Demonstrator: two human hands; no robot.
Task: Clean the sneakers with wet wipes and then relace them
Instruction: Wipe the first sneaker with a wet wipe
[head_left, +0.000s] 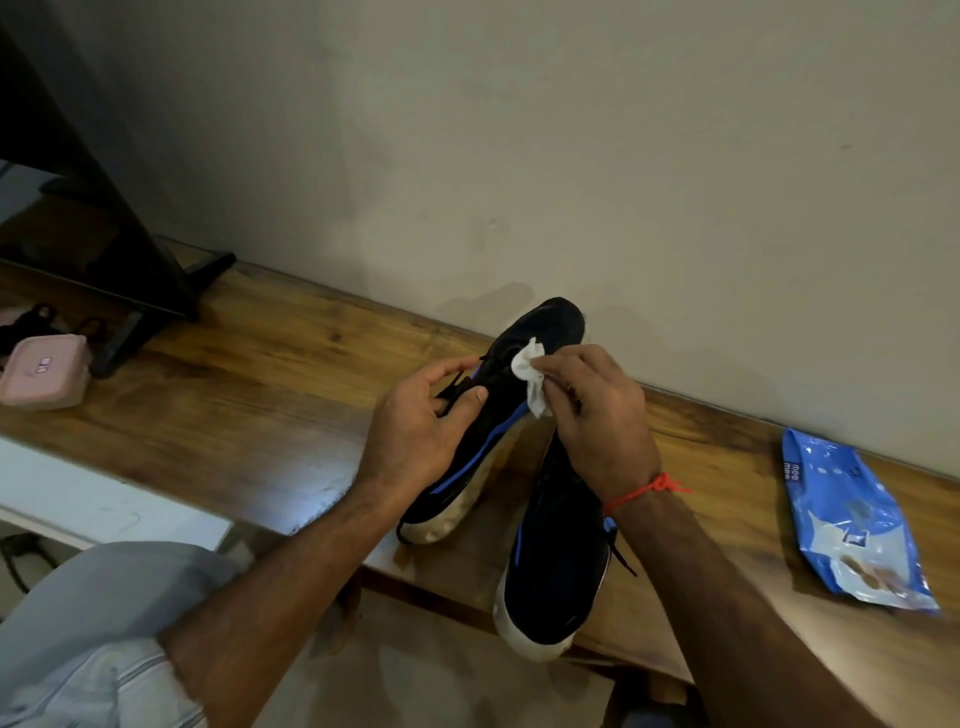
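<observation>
Nearest the camera is a knee in pale denim (98, 623) at the lower left, and past it both forearms reach out over the wooden table (270, 374); the second sneaker (558, 561) lies flat at the table's near edge, its white-soled end hanging toward the camera, untouched. The left hand (415, 431) holds the first sneaker (498, 415) raised off the table, its grip curled round the lace area with thumb and fingers pinching a black lace; the shoe's long axis runs from near left, where the pale sole shows, up to far right. The right hand (597, 415) is just beside it on the right, its grip pinching a crumpled white wet wipe (530, 374) that touches the upper near the far end; the wiping hand is the nearer to that part, so I judge strokes would run along that axis. Well apart to the right lies the blue wipes pack (852, 525), printed "mee mee"; a pink case (44, 371) sits far left with no readable writing.
</observation>
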